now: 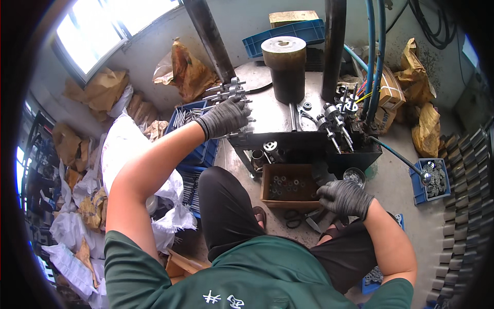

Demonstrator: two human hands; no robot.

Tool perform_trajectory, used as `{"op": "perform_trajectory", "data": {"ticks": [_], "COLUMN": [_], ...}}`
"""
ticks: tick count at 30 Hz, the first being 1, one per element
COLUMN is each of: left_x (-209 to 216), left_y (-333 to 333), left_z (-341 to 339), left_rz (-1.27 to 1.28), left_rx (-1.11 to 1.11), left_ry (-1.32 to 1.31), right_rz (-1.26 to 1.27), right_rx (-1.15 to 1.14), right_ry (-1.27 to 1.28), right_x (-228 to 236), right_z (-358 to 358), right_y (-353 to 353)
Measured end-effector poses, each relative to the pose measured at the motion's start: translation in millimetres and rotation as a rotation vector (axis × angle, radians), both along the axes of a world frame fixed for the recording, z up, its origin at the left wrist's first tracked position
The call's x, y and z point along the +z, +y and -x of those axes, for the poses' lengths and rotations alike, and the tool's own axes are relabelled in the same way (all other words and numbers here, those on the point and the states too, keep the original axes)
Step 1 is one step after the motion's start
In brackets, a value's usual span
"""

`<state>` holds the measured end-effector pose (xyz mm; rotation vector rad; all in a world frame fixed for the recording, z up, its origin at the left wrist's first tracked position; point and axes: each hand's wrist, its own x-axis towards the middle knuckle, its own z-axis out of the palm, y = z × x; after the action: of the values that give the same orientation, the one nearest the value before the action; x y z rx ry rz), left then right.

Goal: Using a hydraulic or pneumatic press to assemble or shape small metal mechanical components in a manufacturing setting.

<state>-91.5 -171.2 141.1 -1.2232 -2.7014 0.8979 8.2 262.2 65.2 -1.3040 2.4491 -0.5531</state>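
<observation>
My left hand (226, 118), in a dark grey glove, is at the left edge of the metal press table (252, 100). Its fingers curl around a metal shaft in a row of shafts with thick grey collars (226, 91); the hand covers part of the grip. In the same kind of glove, my right hand (347, 199) hangs over the right edge of a brown box (288, 204) with small rings in it. Its fingers are bent together, and what they may hold is hidden. The press's thick steel cylinder (284, 67) stands mid-table.
Several shafts with collars (337, 123) stand at the table's right corner, near blue hoses (371, 56). Blue crates (206, 149) of rods are at left. A round bowl (354, 176) and a blue bin (431, 180) hold small parts. Scissors (294, 219) lie by my feet.
</observation>
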Motion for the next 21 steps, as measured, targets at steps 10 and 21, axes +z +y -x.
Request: {"op": "perform_trajectory", "data": {"ticks": [10, 21], "left_x": [-15.7, -338.0], "left_y": [-39.5, -213.2], "left_z": [-122.1, -265.7], "left_rz": [-0.886, -1.24], "left_rx": [0.041, 1.333], "left_ry": [0.162, -0.212], "right_rz": [-0.129, -0.211], "right_rx": [-0.03, -0.132], "right_ry": [-0.025, -0.234], "right_x": [17.6, -9.0], "right_z": [-0.6, 24.9], "right_y": [2.0, 31.0]}}
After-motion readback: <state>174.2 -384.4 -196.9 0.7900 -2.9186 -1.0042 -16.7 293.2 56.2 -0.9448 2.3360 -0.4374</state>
